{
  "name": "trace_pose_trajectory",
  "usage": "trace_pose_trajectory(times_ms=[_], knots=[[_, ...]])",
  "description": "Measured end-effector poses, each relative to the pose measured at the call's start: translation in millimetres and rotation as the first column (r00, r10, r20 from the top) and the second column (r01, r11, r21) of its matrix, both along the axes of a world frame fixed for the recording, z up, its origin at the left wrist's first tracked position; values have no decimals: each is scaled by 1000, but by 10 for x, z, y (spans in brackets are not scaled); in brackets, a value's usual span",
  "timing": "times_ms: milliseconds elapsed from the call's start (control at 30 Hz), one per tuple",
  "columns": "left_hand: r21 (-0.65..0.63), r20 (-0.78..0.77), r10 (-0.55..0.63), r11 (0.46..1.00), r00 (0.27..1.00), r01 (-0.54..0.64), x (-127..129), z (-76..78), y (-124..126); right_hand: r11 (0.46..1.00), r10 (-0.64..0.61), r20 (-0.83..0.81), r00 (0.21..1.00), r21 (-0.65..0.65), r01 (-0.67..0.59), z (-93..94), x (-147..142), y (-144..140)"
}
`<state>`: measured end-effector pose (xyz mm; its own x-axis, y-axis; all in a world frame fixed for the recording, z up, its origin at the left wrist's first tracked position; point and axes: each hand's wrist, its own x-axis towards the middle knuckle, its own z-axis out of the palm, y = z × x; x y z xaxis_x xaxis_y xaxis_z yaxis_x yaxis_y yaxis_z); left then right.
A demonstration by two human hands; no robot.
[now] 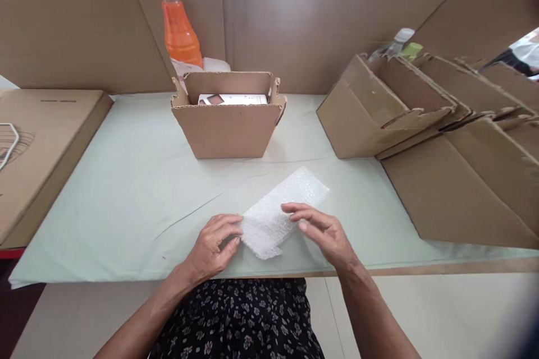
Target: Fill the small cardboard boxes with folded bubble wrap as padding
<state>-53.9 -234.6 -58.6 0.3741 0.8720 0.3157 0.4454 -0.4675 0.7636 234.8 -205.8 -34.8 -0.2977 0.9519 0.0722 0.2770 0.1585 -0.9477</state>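
Note:
A clear bubble wrap bag (269,224) lies flat and slanted on the pale green tablecloth, near the table's front edge. At its left corner rests my left hand (214,244), fingers slightly spread and the tips at the plastic's edge. My right hand (322,230) is over the bag's right side with fingers apart and loosely curled; whether its tips touch the plastic I cannot tell. Neither hand grips anything. Behind the bag stands an open cardboard box (229,132) with a white printed box (244,99) inside.
Several open cardboard boxes (463,179) crowd the right side, with bottle tops (404,35) behind them. An orange bottle (181,33) stands behind the middle box. At left lies a large flat carton (50,146). Cardboard panels (311,22) wall off the back.

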Motion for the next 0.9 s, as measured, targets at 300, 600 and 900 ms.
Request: trace_pose_trajectory(times_ms=[300,600,900], knots=[[-288,74,-28,956,997,48,59,254,-275,944,-226,614,756,330,14,-373,194,269],[-560,109,212,820,971,-116,164,203,-263,898,-315,604,732,439,25,-178,197,700],[-509,72,184,852,980,-123,271,207,-44,845,-229,563,794,521,-125,-142,97,-500]])
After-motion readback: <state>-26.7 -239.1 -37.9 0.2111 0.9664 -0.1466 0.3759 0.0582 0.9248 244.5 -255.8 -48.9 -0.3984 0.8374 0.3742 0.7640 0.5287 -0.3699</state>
